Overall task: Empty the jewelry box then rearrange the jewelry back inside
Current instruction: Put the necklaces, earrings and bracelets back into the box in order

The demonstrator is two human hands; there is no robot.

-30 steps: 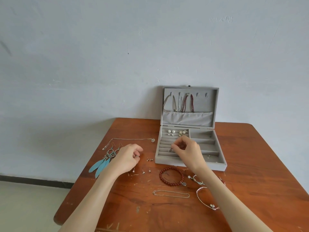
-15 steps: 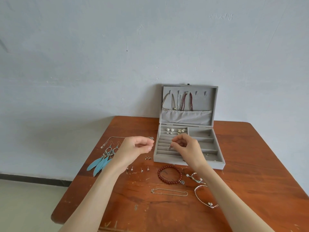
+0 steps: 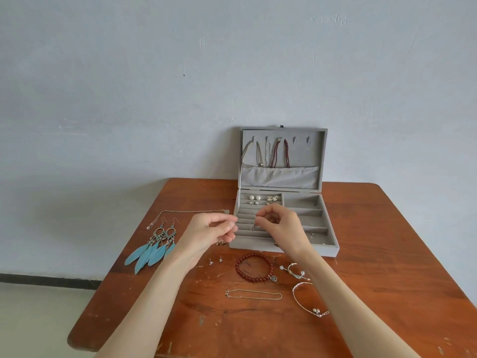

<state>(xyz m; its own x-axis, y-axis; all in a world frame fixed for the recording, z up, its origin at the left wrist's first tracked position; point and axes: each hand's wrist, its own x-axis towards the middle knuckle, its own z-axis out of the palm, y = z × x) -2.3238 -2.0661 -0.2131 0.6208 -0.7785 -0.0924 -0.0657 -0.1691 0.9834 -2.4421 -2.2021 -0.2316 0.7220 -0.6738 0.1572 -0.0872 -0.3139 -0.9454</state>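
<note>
A grey jewelry box [image 3: 330, 248] stands open at the back of the wooden table [image 3: 387, 254], with necklaces [image 3: 280, 153] hanging in its lid and stud earrings [image 3: 260, 200] in its top-left rows. My right hand [image 3: 282, 228] hovers over the ring rows and pinches a small silver earring [image 3: 253, 226] that dangles from its fingertips. My left hand [image 3: 211, 232] is raised at the box's left edge and pinches another small silver piece [image 3: 234, 226], mostly hidden by the fingers.
On the table lie blue feather earrings [image 3: 152, 250], a thin chain necklace [image 3: 185, 212], small studs [image 3: 215, 260], a red bead bracelet [image 3: 254, 270], a thin chain bracelet [image 3: 254, 295], a green cord piece [image 3: 295, 271] and a rose bangle [image 3: 308, 299].
My left hand lifted from the table near the studs and moved right toward the box with a small piece. My right hand rose slightly above the ring rows, the earring now dangling.
</note>
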